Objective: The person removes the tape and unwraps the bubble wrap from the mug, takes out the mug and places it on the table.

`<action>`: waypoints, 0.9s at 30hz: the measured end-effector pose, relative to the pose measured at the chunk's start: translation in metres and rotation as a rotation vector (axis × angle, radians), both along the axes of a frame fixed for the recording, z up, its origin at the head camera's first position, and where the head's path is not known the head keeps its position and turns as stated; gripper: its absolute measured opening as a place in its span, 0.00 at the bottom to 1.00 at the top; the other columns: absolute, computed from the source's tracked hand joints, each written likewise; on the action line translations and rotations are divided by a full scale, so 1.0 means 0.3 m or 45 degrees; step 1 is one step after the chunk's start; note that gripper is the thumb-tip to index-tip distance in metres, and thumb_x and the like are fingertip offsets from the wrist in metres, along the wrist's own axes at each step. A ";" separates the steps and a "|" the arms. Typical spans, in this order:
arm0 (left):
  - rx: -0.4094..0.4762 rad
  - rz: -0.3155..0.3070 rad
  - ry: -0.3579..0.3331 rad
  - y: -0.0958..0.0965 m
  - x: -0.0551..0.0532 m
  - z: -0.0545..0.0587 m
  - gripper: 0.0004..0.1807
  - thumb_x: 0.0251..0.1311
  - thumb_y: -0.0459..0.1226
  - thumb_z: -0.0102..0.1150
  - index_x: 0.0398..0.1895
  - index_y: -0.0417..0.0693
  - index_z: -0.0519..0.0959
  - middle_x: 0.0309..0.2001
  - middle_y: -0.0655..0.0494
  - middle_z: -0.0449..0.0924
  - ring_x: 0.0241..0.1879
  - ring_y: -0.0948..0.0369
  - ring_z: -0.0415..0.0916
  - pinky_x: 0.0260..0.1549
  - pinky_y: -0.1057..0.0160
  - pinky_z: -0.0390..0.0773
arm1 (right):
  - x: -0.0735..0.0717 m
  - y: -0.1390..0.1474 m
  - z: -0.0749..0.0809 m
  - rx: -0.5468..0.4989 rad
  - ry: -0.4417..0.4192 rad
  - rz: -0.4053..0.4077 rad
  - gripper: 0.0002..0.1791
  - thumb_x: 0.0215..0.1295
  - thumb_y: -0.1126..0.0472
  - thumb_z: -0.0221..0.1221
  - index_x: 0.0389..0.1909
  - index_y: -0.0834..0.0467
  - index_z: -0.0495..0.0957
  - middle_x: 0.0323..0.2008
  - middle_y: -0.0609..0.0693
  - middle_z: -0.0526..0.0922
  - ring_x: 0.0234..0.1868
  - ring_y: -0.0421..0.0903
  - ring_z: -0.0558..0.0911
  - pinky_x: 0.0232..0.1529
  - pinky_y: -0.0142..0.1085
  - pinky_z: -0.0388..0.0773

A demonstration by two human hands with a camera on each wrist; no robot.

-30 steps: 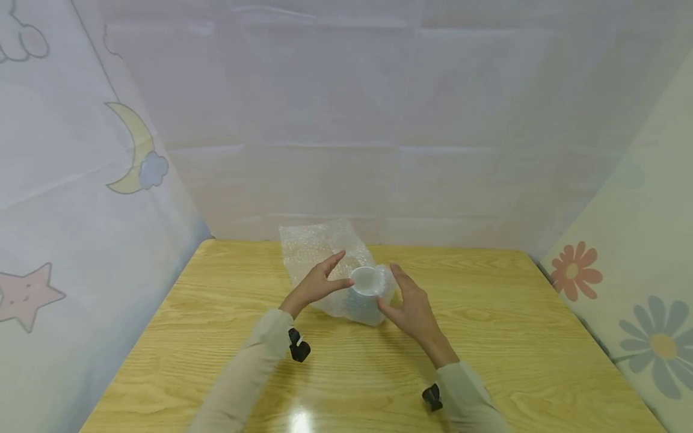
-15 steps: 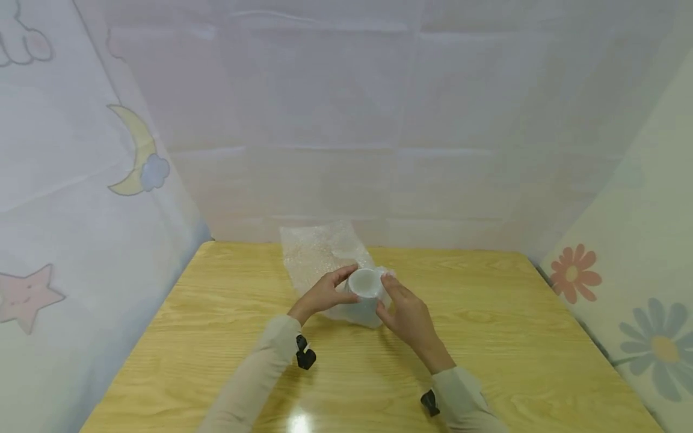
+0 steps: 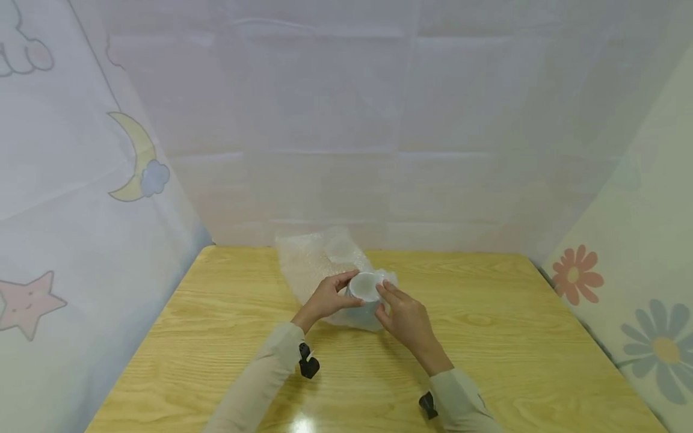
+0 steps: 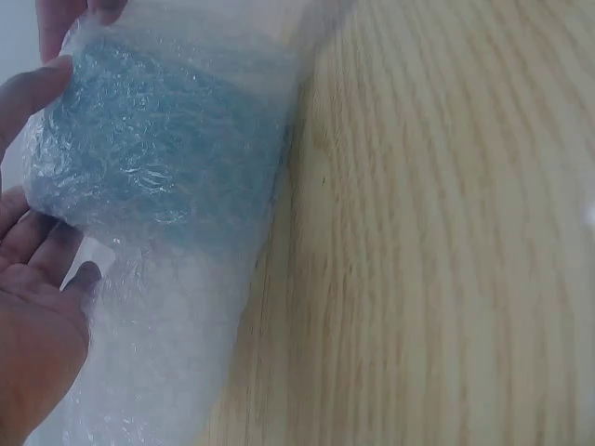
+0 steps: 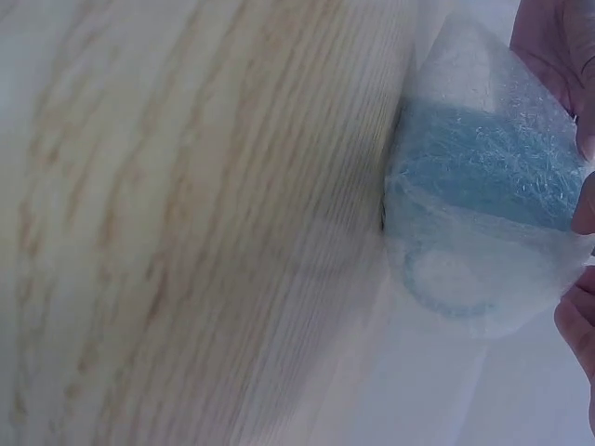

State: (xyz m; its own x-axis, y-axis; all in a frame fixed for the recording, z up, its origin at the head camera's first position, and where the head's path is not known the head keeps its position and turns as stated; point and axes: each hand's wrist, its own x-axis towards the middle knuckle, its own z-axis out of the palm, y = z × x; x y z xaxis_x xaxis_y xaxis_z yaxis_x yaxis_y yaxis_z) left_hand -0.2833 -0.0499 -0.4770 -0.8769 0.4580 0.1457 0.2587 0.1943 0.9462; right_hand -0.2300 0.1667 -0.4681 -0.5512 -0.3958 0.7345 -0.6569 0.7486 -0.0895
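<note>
I have the cup [image 3: 363, 288] mouth up, gripped at its left by my left fingers [image 3: 345, 278]; my right fingers [image 3: 392, 291] pinch bubble wrap [image 3: 316, 255] at its right rim.

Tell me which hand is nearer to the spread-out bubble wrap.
The left hand, left of the cup, with the spread-out bubble wrap just beyond it; the right hand is on the opposite side.

Bubble wrap [image 4: 158, 344] blurs the cup [image 3: 364, 288] below its rim [image 3: 365, 274], part of which the right hand [image 3: 408, 319] hides.
</note>
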 end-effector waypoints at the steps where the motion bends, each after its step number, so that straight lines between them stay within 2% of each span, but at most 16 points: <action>1: 0.001 0.022 0.007 0.004 0.006 -0.003 0.43 0.52 0.37 0.74 0.70 0.40 0.64 0.69 0.50 0.63 0.67 0.50 0.61 0.58 0.51 0.70 | 0.000 0.000 0.000 0.003 0.000 -0.005 0.21 0.48 0.68 0.67 0.47 0.67 0.83 0.46 0.64 0.83 0.19 0.46 0.79 0.13 0.29 0.69; 5: 0.004 0.111 0.027 0.028 0.032 -0.010 0.43 0.51 0.39 0.74 0.70 0.39 0.65 0.68 0.48 0.65 0.66 0.48 0.63 0.56 0.52 0.73 | 0.000 0.008 -0.002 0.044 0.058 -0.038 0.20 0.48 0.68 0.68 0.45 0.65 0.84 0.44 0.63 0.84 0.13 0.42 0.73 0.11 0.28 0.67; 7: 0.011 0.155 0.026 0.040 0.045 -0.011 0.44 0.51 0.41 0.75 0.70 0.39 0.65 0.66 0.47 0.67 0.65 0.48 0.65 0.55 0.51 0.74 | -0.001 0.014 -0.005 0.066 0.113 -0.054 0.18 0.47 0.68 0.68 0.44 0.65 0.85 0.42 0.62 0.84 0.13 0.43 0.75 0.10 0.29 0.69; 10: 0.008 0.215 0.030 0.055 0.065 -0.005 0.44 0.50 0.42 0.75 0.70 0.39 0.65 0.65 0.46 0.69 0.64 0.47 0.66 0.54 0.51 0.74 | -0.007 0.025 -0.014 0.086 0.190 -0.059 0.17 0.48 0.67 0.67 0.43 0.64 0.85 0.41 0.61 0.85 0.21 0.49 0.83 0.12 0.33 0.75; 12: 0.006 0.239 0.034 0.060 0.075 -0.001 0.44 0.50 0.42 0.75 0.69 0.38 0.65 0.65 0.46 0.69 0.64 0.47 0.66 0.54 0.50 0.74 | -0.010 0.031 -0.020 0.087 0.218 -0.049 0.18 0.48 0.66 0.67 0.43 0.64 0.85 0.40 0.60 0.85 0.26 0.52 0.85 0.14 0.35 0.77; 15: 0.005 0.254 0.032 0.064 0.082 0.002 0.44 0.51 0.42 0.75 0.70 0.39 0.65 0.66 0.46 0.68 0.64 0.47 0.65 0.55 0.50 0.74 | -0.013 0.038 -0.026 0.083 0.232 -0.027 0.18 0.49 0.66 0.66 0.44 0.64 0.85 0.40 0.60 0.85 0.27 0.53 0.86 0.16 0.37 0.78; 27: -0.011 0.249 0.026 0.055 0.074 0.003 0.44 0.49 0.43 0.76 0.68 0.38 0.67 0.66 0.47 0.67 0.64 0.49 0.67 0.54 0.54 0.75 | -0.020 0.043 -0.038 0.069 0.278 0.032 0.17 0.49 0.66 0.65 0.42 0.67 0.85 0.38 0.61 0.85 0.28 0.55 0.86 0.18 0.37 0.80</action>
